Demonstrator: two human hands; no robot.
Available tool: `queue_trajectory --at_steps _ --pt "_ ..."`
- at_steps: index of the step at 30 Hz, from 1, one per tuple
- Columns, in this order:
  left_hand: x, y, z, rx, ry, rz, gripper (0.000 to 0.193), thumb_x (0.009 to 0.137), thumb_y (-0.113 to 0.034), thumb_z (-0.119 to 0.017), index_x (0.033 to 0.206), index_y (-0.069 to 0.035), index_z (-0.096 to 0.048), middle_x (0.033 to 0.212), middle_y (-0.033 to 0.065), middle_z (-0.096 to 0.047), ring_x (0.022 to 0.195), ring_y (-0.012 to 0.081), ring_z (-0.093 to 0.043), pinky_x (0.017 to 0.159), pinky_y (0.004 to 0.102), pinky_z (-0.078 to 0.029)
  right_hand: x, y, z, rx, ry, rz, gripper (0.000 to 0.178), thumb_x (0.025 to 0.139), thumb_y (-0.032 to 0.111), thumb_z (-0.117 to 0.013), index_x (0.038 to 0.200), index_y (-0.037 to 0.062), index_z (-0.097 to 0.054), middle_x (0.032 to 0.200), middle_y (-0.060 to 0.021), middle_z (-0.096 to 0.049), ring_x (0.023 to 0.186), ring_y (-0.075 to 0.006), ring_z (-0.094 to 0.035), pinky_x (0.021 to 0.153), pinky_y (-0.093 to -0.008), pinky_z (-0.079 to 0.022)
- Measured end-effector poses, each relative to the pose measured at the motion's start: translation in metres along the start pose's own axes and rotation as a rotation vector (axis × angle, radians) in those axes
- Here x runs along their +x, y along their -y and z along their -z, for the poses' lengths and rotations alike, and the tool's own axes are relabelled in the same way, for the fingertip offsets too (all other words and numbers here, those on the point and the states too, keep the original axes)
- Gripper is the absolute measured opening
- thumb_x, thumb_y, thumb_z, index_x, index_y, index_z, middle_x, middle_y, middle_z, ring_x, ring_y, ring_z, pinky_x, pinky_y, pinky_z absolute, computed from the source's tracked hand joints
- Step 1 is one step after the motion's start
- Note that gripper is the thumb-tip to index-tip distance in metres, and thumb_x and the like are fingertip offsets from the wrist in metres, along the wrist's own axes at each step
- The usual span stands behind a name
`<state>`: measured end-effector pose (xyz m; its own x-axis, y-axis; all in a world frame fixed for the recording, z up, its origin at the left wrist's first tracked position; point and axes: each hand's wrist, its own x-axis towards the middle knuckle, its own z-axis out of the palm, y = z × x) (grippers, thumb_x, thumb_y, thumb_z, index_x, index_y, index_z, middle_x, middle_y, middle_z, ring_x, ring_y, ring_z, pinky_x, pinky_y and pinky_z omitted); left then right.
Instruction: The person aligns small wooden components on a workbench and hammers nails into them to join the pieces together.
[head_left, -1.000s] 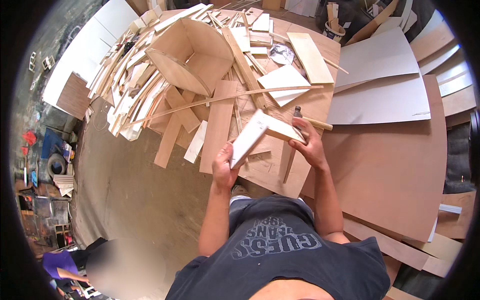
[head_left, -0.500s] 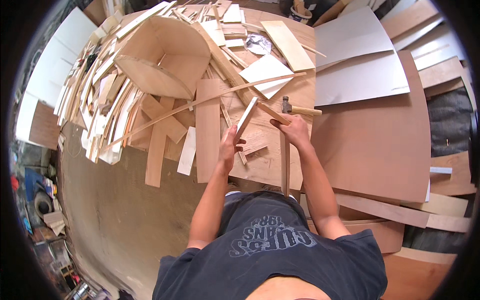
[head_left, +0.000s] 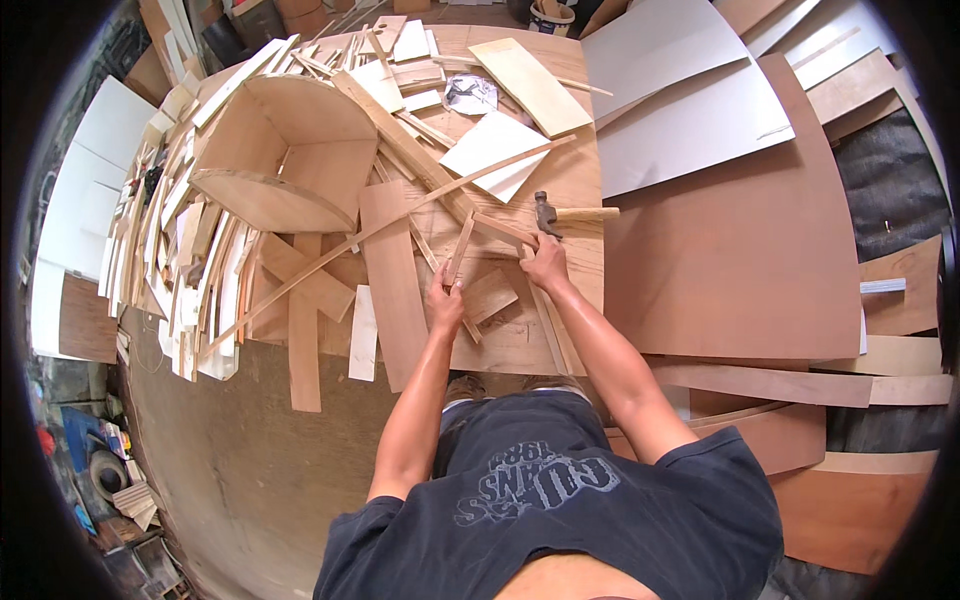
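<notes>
A narrow wooden strip (head_left: pixel 462 247) is gripped at its near end by my left hand (head_left: pixel 444 303), fingers closed round it. Its far end meets a second strip (head_left: pixel 504 230) at a corner. My right hand (head_left: pixel 546 264) is closed on that second strip's other end. From under the right hand a longer strip (head_left: pixel 547 325) runs toward me past the table edge; whether it is joined to the others I cannot tell. Just beyond my right hand, a hammer (head_left: pixel 544 211) with a wooden handle lies on the table. A small flat wood piece (head_left: pixel 490 297) rests between my hands.
A curved open plywood box (head_left: pixel 280 200) stands left on the worktable (head_left: pixel 575 165), beside a heap of wood offcuts (head_left: pixel 180 225). A long thin strip (head_left: pixel 320 255) crosses boards overhanging the front edge. White sheets (head_left: pixel 700 130) and a large brown panel (head_left: pixel 730 270) lie right.
The joined strips have come down closer to the tabletop and tilted, with both hands still on them. The whole view has shifted, so the table appears farther left.
</notes>
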<state>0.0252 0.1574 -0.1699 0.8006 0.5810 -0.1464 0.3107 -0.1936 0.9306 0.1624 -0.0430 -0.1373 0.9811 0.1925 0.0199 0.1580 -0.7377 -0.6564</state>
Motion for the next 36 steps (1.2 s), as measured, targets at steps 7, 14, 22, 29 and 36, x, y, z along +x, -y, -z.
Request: queue_trajectory --at_steps 7,14,22,29,36 --pt "-0.007 -0.010 0.013 0.174 0.052 0.033 0.058 0.098 -0.011 -0.067 0.154 -0.018 -0.056 0.136 0.0219 -0.070 0.125 0.0387 -0.068 0.104 0.0468 -0.053 -0.029 -0.004 0.002 -0.020 -0.019 0.128 0.089 0.072 0.009 -0.082 0.153 0.0024 -0.046 0.140 -0.0261 -0.061 0.130 -0.0434 -0.059 0.113 -0.0472 -0.048" --pt "0.001 0.001 0.005 0.208 0.060 -0.012 0.059 0.098 -0.014 -0.070 0.155 -0.020 -0.054 0.137 0.0210 -0.070 0.123 0.0400 -0.069 0.102 0.0474 -0.054 -0.015 -0.019 -0.003 -0.025 -0.034 0.110 0.092 0.073 0.004 -0.080 0.157 0.0028 -0.042 0.144 -0.0256 -0.058 0.136 -0.0430 -0.054 0.114 -0.0460 -0.049" --pt "-0.035 -0.032 0.006 0.210 -0.014 -0.112 0.064 0.097 -0.014 -0.071 0.158 -0.010 -0.050 0.134 0.0289 -0.068 0.123 0.0457 -0.067 0.104 0.0481 -0.054 -0.066 0.011 0.025 -0.057 -0.110 0.001 0.102 0.084 0.013 -0.084 0.167 0.0075 -0.026 0.162 -0.0244 -0.038 0.145 -0.0421 -0.046 0.119 -0.0491 -0.045" --pt "-0.150 -0.068 0.039 0.052 -0.049 -0.449 0.052 0.097 -0.005 -0.066 0.148 -0.003 -0.058 0.146 0.0240 -0.063 0.139 0.0401 -0.058 0.118 0.0459 -0.045 -0.172 0.010 0.077 0.125 -0.144 0.112 0.085 0.087 0.013 -0.081 0.161 0.0087 -0.041 0.149 -0.0201 -0.056 0.135 -0.0376 -0.058 0.110 -0.0476 -0.051" --pt "-0.275 -0.070 0.038 -0.085 -0.038 -0.329 0.038 0.102 -0.005 -0.063 0.140 -0.002 -0.065 0.122 0.0142 -0.078 0.118 0.0266 -0.074 0.106 0.0391 -0.054 -0.274 0.007 0.124 0.436 -0.078 0.178 0.060 0.089 0.009 -0.080 0.146 0.0074 -0.060 0.128 -0.0149 -0.072 0.116 -0.0273 -0.071 0.091 -0.0382 -0.061"
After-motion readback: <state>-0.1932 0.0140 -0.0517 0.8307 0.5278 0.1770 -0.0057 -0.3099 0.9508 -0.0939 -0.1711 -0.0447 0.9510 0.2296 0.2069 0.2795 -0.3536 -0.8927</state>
